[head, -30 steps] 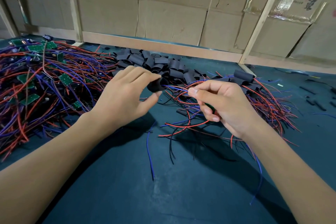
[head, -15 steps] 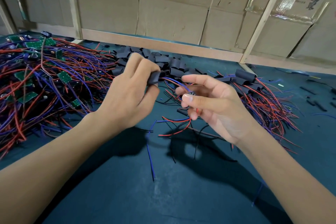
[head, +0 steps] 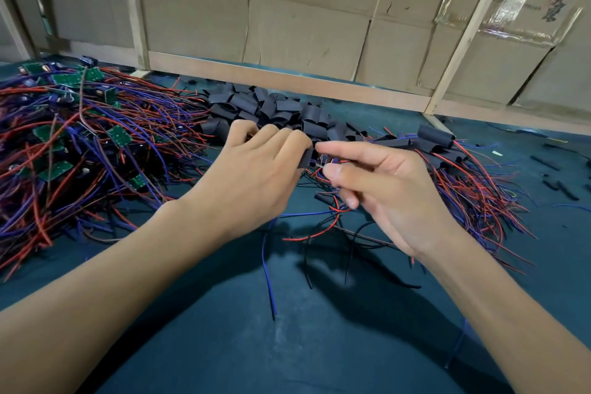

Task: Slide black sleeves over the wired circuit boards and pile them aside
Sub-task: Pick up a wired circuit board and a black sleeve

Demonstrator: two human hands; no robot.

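Above the middle of the surface (head: 224,329), the left hand (head: 256,169) pinches a black sleeve (head: 305,158) with its mouth turned toward the right hand (head: 383,189), which pinches the wired board's end (head: 324,160), apparently to feed it in.

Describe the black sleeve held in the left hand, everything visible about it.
The black sleeve is a short, matte tube, seemingly soft plastic or rubber. Only one end shows, dark and somewhat flattened, below the left hand, whose curled fingers pinch it and hide the rest. It is held above the green mat, in front of the heap of loose sleeves. The right hand meets it, feeding in thin wires; whether a board is inside is hidden.
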